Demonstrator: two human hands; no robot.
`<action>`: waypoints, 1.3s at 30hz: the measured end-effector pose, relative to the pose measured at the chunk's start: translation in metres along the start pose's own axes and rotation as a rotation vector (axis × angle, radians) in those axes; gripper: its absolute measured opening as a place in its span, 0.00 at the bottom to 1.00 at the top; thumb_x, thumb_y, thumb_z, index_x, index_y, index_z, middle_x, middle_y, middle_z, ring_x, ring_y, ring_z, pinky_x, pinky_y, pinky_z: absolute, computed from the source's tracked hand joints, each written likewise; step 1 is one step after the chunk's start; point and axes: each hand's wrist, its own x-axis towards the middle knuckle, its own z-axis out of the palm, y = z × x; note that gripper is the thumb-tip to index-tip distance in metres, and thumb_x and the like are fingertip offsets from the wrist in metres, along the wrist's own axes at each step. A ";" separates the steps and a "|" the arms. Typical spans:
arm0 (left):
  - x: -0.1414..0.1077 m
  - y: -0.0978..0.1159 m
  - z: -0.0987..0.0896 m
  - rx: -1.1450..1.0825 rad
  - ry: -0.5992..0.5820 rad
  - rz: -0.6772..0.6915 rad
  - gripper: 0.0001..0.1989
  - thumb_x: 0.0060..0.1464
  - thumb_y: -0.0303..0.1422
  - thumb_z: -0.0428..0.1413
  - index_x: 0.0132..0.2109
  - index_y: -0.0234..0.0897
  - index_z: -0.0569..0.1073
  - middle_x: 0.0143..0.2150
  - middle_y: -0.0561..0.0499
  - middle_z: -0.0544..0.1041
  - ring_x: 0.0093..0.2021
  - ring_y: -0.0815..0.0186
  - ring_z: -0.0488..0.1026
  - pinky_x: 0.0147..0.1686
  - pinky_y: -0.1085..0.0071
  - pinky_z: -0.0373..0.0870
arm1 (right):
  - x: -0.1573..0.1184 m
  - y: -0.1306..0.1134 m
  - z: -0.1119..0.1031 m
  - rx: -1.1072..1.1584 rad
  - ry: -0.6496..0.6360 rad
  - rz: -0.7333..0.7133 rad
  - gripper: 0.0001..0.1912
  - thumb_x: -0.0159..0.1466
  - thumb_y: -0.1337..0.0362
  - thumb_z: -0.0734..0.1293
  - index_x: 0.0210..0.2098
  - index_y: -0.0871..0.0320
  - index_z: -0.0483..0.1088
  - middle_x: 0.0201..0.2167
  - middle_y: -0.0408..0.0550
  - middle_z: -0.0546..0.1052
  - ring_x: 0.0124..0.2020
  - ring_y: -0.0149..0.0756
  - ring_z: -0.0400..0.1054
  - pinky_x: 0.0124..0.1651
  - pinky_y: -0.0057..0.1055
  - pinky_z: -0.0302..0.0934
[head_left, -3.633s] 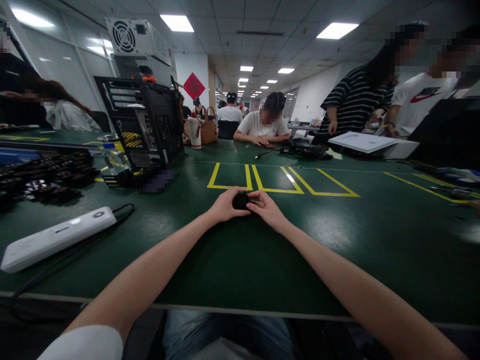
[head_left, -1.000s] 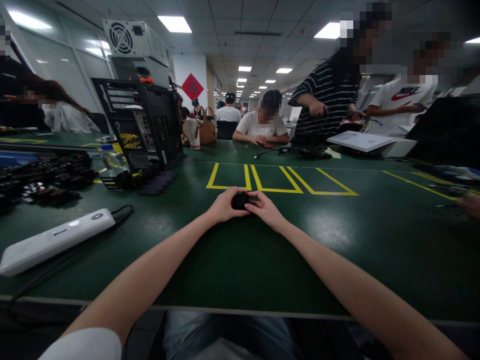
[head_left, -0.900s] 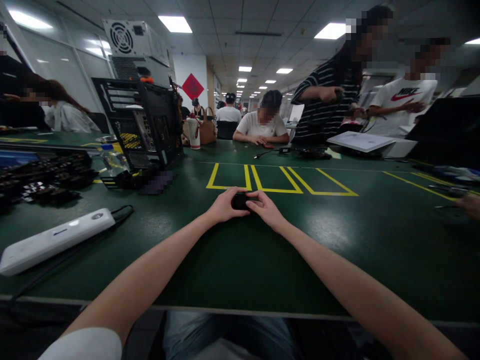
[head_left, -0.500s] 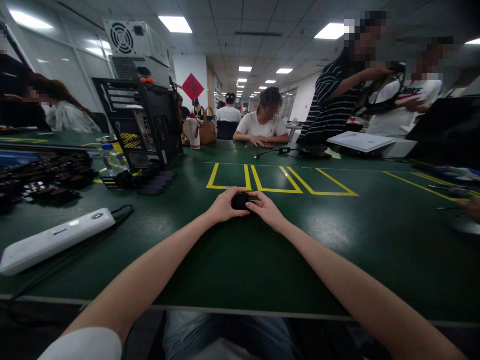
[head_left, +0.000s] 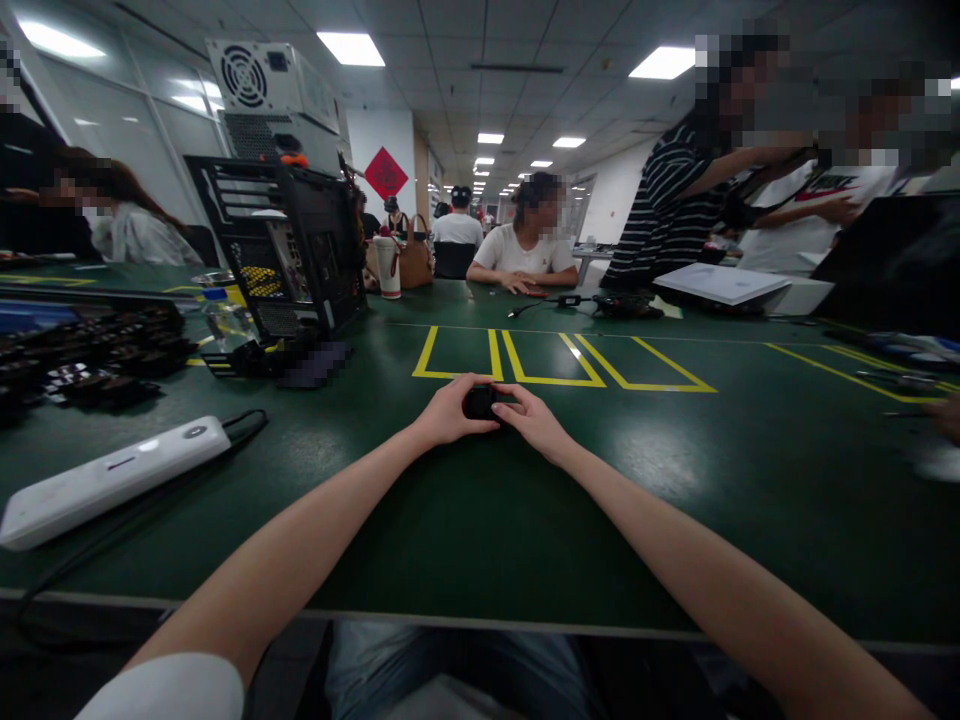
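Observation:
A small black block-like object (head_left: 478, 403) is held at the middle of the green table (head_left: 465, 520), just in front of the yellow tape outlines. My left hand (head_left: 448, 412) curves around its left side, thumb along the near edge and fingers over the far edge. From the right, my right hand (head_left: 531, 418) pinches the object's right end between thumb and fingers. The fingers cover part of the object, and its exact kind cannot be made out.
A white power strip (head_left: 120, 480) with a black cable lies at left. Behind it stand dark parts (head_left: 90, 350), a water bottle (head_left: 225, 322) and an open computer case (head_left: 292, 250). Yellow tape (head_left: 555, 380) marks the table. A seated person (head_left: 521, 255) faces me across it.
My hands and the black object stay where they were. Across the table, the seated person's head has lifted and turned right; the person in stripes has shifted slightly right.

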 end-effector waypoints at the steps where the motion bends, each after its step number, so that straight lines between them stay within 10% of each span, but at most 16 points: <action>1: 0.000 0.000 0.000 -0.001 0.001 0.000 0.28 0.40 0.38 0.59 0.49 0.40 0.60 0.44 0.48 0.68 0.41 0.62 0.68 0.37 0.66 0.66 | 0.000 0.000 0.000 0.014 -0.004 -0.010 0.16 0.55 0.64 0.63 0.43 0.54 0.61 0.46 0.47 0.65 0.48 0.38 0.62 0.51 0.41 0.57; 39: 0.000 0.002 0.000 -0.019 0.003 -0.030 0.28 0.39 0.36 0.60 0.48 0.39 0.61 0.43 0.48 0.68 0.42 0.61 0.67 0.37 0.65 0.65 | 0.000 0.004 0.003 0.034 0.043 -0.074 0.10 0.56 0.63 0.62 0.38 0.54 0.62 0.42 0.44 0.67 0.45 0.34 0.64 0.49 0.37 0.59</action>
